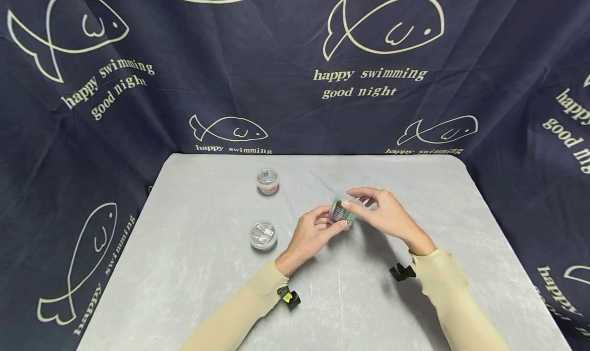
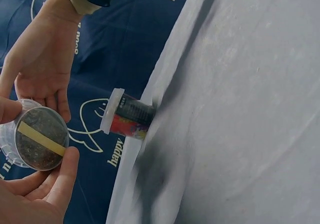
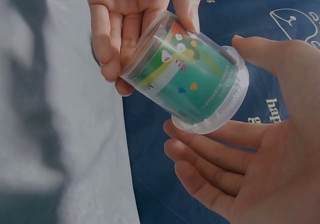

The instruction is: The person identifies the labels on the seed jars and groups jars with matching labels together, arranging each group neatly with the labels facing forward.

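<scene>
Cream sleeves (image 1: 239,315) come in over the table's near edge, each with a small black camera clip at the wrist. Left of the hands, towards the table's middle, a clear lidded cup (image 1: 263,234) stands on the grey table (image 1: 184,269); a second lidded cup (image 1: 268,181) with a pinkish band stands beyond it, nearer the far edge. The left hand (image 1: 311,234) is raised just above the tabletop near its centre, thumb and fingers curled round the bottom end of a small clear plastic cup (image 1: 342,211) with a green printed label. The left-wrist view shows that cup's round end, dark inside with a pale yellow strip across it. The cup is tilted, off the table, held between both hands. The right hand (image 1: 386,215) meets it from the other side, thumb over the rimmed lid end and fingers loosely cupped beneath. Behind the table hangs a navy cloth (image 1: 295,64) printed with fish outlines and "happy swimming good night".
</scene>
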The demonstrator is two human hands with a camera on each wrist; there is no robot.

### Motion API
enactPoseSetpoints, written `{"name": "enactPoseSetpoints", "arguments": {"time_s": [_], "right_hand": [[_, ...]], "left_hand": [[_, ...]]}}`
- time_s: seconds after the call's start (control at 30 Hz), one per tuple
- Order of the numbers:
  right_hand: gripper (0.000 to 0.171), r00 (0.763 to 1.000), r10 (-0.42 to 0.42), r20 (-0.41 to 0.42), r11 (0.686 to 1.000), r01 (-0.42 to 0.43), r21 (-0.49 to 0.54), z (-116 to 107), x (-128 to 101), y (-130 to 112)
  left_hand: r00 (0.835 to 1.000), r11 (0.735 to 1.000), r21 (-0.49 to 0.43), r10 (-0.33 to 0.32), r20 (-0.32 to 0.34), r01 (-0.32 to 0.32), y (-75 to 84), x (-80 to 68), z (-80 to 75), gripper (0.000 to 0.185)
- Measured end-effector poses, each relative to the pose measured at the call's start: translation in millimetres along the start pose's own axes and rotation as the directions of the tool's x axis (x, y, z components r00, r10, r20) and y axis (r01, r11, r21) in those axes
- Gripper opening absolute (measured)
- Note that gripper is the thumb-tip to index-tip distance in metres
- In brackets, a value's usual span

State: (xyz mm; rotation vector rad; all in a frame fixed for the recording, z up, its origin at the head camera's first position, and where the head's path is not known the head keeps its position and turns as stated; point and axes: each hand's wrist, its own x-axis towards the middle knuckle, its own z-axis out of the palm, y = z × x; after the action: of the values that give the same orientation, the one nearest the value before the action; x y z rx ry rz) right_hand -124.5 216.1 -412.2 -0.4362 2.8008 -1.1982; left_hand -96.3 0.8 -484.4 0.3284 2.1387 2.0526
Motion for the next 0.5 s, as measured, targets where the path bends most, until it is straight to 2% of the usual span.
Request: {"name": "enactPoseSetpoints", "arguments": {"time_s": [0.5], "right_hand": [[0.047, 0.999, 0.010, 0.031, 1.000, -0.010, -0.001, 0.3, 1.9, 1.7]], "left_hand": [[0.999, 0.999, -0.031, -0.023, 0.033, 0.024, 0.6, 1.2, -1.9, 0.043]]}}
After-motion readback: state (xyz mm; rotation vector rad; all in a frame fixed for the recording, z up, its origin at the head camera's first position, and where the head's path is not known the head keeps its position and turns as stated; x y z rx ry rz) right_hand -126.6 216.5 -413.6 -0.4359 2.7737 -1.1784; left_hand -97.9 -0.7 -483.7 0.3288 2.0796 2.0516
